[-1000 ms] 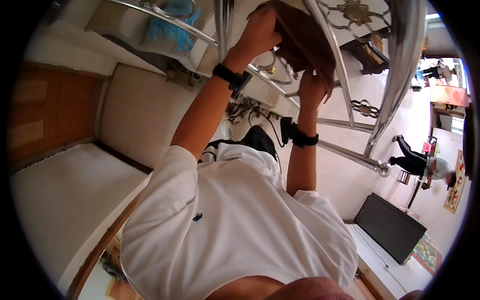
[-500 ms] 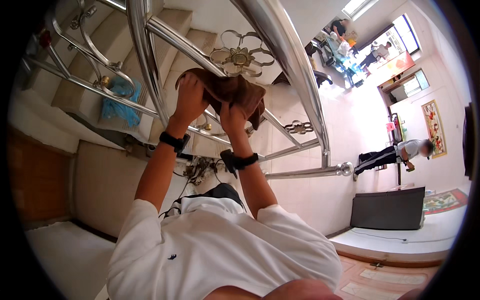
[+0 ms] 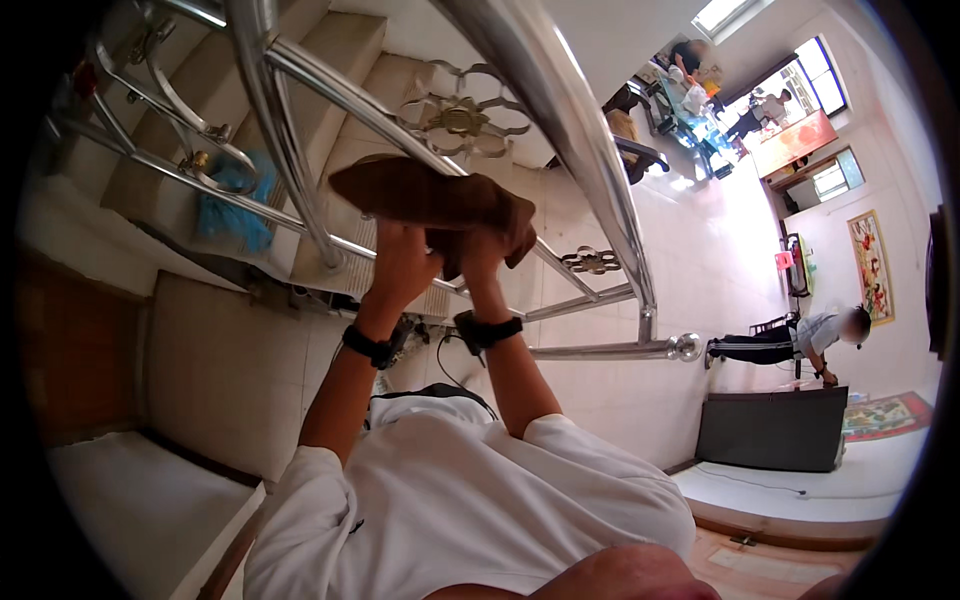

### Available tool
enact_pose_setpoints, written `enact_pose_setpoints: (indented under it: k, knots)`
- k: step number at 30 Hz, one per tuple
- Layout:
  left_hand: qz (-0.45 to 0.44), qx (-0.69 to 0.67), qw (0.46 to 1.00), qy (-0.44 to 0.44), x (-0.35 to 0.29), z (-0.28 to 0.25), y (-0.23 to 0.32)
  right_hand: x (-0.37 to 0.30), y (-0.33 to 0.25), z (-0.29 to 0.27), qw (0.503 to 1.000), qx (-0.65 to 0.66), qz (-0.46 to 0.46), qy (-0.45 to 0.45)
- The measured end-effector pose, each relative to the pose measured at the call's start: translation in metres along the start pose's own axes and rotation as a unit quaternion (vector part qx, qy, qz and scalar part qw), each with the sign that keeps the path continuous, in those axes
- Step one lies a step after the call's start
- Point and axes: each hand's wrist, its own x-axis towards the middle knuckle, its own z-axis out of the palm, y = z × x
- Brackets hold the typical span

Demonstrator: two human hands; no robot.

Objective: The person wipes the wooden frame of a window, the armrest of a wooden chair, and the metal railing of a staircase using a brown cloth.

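A brown cloth (image 3: 430, 195) is draped over a slanting bar (image 3: 350, 98) of the stainless-steel stair railing. My left hand (image 3: 403, 262) grips the cloth's lower edge beside the bar, its fingertips hidden behind the folds. Close to its right, my right hand (image 3: 483, 262) is closed on the bunched end of the same cloth, which covers most of its fingers. Just above the cloth, a flower-shaped metal ornament (image 3: 462, 118) sits in the railing. Black bands are strapped round both wrists.
A thick handrail (image 3: 570, 110) slopes down on the right to a round end knob (image 3: 685, 347). Behind the bars are stairs (image 3: 345, 50) and a blue plastic bag (image 3: 237, 205). One person (image 3: 780, 345) stands at right by a dark panel (image 3: 770, 428); others are far off.
My left hand has dropped away from the cloth's upper left to its lower edge, nearer my right hand. The cloth now stretches out further left along the bar.
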Motion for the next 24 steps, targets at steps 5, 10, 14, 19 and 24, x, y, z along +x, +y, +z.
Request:
enact_pose_setpoints:
  k: [5, 10, 14, 19, 24]
  knots:
    - [-0.061, -0.172, 0.97, 0.162, 0.009, 0.0, 0.0, 0.023, -0.047, 0.003, 0.968, -0.154, -0.076, -0.183]
    - [-0.236, -0.342, 0.909, 0.043, 0.005, 0.014, -0.014, 0.003, -0.016, -0.009, 0.989, -0.071, -0.108, -0.074]
    - [-0.066, -0.05, 0.997, -0.009, -0.016, 0.028, -0.008, -0.029, 0.033, -0.052, 0.99, -0.029, 0.003, -0.137]
    - [-0.014, 0.029, 0.999, 0.01, -0.005, 0.024, -0.004, -0.018, 0.001, -0.016, 0.998, -0.056, -0.022, -0.012]
    - [-0.102, -0.074, 0.992, -0.007, -0.008, 0.014, -0.035, -0.016, -0.023, -0.01, 0.992, -0.016, 0.025, -0.119]
